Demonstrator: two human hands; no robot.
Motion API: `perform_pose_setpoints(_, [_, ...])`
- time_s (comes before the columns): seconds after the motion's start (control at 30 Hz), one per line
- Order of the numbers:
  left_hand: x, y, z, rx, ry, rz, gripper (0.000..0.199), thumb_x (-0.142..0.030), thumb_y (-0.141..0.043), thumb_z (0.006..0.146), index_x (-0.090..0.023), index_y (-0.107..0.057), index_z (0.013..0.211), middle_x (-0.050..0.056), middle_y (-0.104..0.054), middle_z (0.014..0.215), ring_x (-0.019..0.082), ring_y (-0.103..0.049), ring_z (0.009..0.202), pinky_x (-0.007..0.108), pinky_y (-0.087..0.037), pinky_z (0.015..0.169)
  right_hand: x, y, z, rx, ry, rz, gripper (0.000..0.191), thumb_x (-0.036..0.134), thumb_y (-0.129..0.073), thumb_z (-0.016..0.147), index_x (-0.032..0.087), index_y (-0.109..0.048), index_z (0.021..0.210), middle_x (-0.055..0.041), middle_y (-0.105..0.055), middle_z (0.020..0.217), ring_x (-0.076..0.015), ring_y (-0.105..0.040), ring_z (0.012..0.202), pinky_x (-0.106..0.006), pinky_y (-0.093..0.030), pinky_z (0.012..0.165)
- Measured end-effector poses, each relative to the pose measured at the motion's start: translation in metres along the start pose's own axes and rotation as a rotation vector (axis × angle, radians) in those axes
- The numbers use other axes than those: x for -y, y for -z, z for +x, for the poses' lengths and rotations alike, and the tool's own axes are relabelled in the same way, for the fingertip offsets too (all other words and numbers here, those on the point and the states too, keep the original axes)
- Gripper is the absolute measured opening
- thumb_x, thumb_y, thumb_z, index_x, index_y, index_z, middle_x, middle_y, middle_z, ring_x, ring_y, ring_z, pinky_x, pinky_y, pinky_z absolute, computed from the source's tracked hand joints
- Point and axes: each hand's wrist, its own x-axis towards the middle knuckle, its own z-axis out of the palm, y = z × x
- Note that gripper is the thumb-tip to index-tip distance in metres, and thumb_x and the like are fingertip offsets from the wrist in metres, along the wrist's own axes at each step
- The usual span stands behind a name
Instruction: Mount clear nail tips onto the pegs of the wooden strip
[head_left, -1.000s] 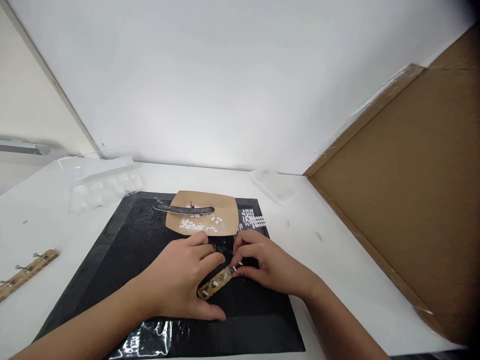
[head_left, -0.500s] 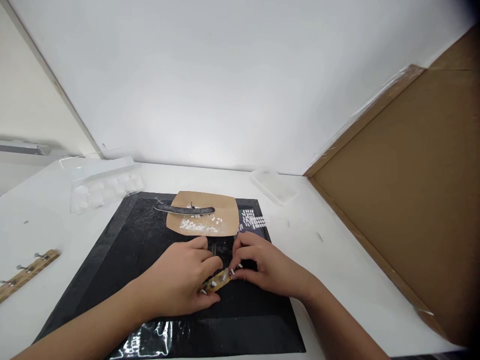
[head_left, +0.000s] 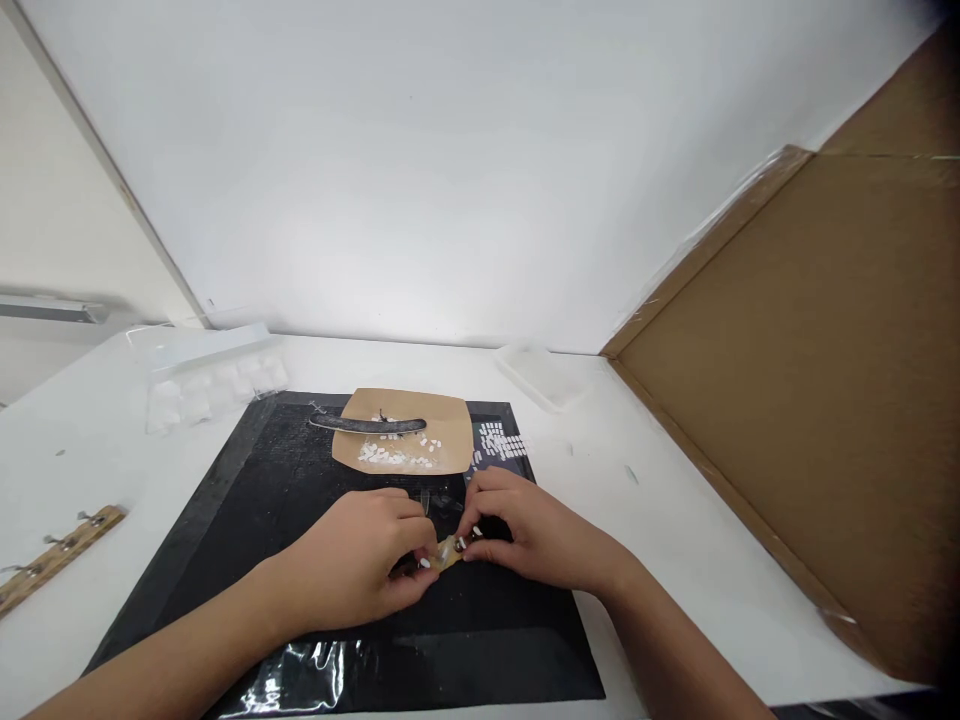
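Fingers of left hand (head_left: pixel 367 560) and right hand (head_left: pixel 525 530) pinch wooden strip (head_left: pixel 448 550) over black mat (head_left: pixel 300 480).

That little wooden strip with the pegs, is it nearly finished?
One wooden strip with metal pegs already lies aside on the table's left. Both hands, left hand and right hand, hold a second strip over the black mat. Many white bits still wait on the brown paper, so plenty probably remains.
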Motion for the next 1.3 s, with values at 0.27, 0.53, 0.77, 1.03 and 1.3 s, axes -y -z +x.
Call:
perform_pose_setpoints(0.27, [-0.002, 0.001, -0.002, -0.006, -0.001, 0.047, 0.009, -0.016, -0.07, 0.088, -0.024, -0.073, 0.09, 0.0, -0.072, 0.083, 0.018, -0.069, 0.078, 0.028, -0.046, 0.067, 0.0, 0.0, 0.0, -0.011, 0.007, -0.016, 0.01, 0.029, -0.084, 0.091, 0.025, -0.078, 0.098, -0.0034, -0.067, 0.103, -0.0221, -0.063, 0.104, -0.035, -0.053, 0.089])
perform_pose_setpoints(0.53, [-0.001, -0.001, -0.003, 0.005, -0.071, 0.139, 0.009, -0.015, -0.065, 0.088, -0.023, -0.068, 0.091, 0.0, -0.069, 0.084, 0.019, -0.065, 0.077, 0.03, -0.043, 0.065, 0.001, -0.001, 0.002, -0.003, -0.012, -0.029, 0.012, 0.028, -0.087, 0.089, 0.023, -0.079, 0.096, -0.0029, -0.068, 0.101, -0.0215, -0.063, 0.103, -0.035, -0.051, 0.089])
perform_pose_setpoints(0.77, [-0.004, 0.003, -0.002, -0.121, -0.368, 0.226, 0.014, -0.016, -0.06, 0.095, -0.021, -0.06, 0.082, 0.001, -0.066, 0.076, 0.016, -0.061, 0.068, 0.032, -0.045, 0.059, 0.001, -0.002, 0.003, -0.019, -0.002, -0.046, 0.015, 0.026, -0.089, 0.086, 0.023, -0.078, 0.096, -0.0029, -0.07, 0.101, -0.0219, -0.063, 0.102, -0.033, -0.051, 0.087])
perform_pose_setpoints(1.03, [-0.006, 0.012, 0.0, -0.47, -0.479, 0.189, 0.012, -0.01, -0.069, 0.096, -0.017, -0.065, 0.105, 0.003, -0.076, 0.089, 0.014, -0.069, 0.072, 0.026, -0.051, 0.062, 0.001, 0.001, 0.0, -0.043, 0.046, -0.053, 0.029, 0.021, -0.091, 0.08, 0.022, -0.072, 0.102, -0.0012, -0.069, 0.102, -0.0214, -0.061, 0.102, -0.032, -0.05, 0.085])
perform_pose_setpoints(1.3, [-0.001, 0.007, -0.003, -0.578, -0.462, 0.226, 0.016, -0.008, -0.073, 0.094, -0.014, -0.069, 0.109, 0.006, -0.077, 0.095, 0.015, -0.071, 0.074, 0.026, -0.054, 0.064, 0.001, 0.014, -0.009, -0.124, 0.098, 0.016, 0.046, 0.036, -0.097, 0.074, 0.027, -0.07, 0.11, -0.0019, -0.067, 0.109, -0.0224, -0.062, 0.102, -0.034, -0.052, 0.086])
